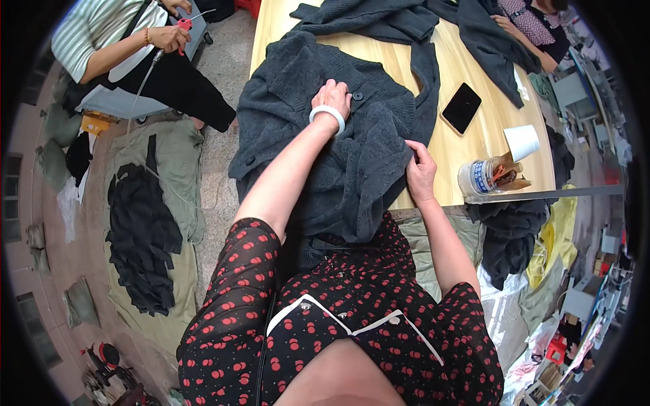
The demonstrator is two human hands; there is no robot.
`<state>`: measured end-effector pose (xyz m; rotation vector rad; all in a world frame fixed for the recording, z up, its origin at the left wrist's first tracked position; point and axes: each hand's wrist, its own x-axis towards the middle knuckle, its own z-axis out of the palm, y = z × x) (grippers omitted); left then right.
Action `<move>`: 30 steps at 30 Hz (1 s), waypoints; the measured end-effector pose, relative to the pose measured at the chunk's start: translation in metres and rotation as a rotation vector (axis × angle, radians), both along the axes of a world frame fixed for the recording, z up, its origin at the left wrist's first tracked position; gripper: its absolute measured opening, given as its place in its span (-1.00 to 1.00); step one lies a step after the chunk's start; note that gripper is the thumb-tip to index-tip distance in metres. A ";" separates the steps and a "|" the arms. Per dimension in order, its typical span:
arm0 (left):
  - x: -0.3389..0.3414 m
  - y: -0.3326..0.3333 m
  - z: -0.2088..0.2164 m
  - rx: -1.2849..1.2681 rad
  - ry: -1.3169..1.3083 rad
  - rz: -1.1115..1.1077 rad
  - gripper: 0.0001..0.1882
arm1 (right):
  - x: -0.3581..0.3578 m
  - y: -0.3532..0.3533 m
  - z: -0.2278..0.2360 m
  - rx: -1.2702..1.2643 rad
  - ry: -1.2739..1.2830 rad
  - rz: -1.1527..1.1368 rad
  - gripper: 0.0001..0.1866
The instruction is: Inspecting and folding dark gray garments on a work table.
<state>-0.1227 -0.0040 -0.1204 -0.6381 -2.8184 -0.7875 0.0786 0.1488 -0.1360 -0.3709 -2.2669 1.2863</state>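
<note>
A dark grey knitted cardigan point(298, 88) lies bunched over the table's near edge and hangs down in front of me. My left hand point(332, 103), with a pale bangle at the wrist, is closed on its upper part, fingers bent into the knit. Just right of those fingertips sits a dark round button point(358, 96). Another button point(250, 160) shows at the cardigan's left side. At the garment's right edge, my right hand point(421, 170) pinches the fabric between thumb and fingers. The cloth hides some of its fingertips.
On the wooden table point(433, 152) lie a black phone point(461, 109), a jar of small tools point(478, 177) and a white cup point(521, 142). More dark garments point(369, 20) cover the far side. A person with a red-handled tool point(184, 25) stands left; another person's arm point(525, 37) reaches in far right.
</note>
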 end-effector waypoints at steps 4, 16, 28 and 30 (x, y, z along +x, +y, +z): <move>-0.013 -0.009 0.041 0.237 0.071 0.033 -0.83 | -0.007 0.020 0.054 0.248 0.153 0.169 -0.74; 0.083 -0.032 0.108 0.586 -0.187 -0.116 -0.84 | 0.008 -0.009 0.179 0.511 0.200 0.418 -0.77; 0.103 -0.044 0.098 0.625 -0.644 -0.205 -0.66 | -0.014 -0.005 0.160 0.531 0.216 0.458 -0.81; 0.103 -0.047 0.093 0.479 -0.641 -0.218 -0.64 | -0.015 -0.004 0.158 0.544 0.234 0.457 -0.81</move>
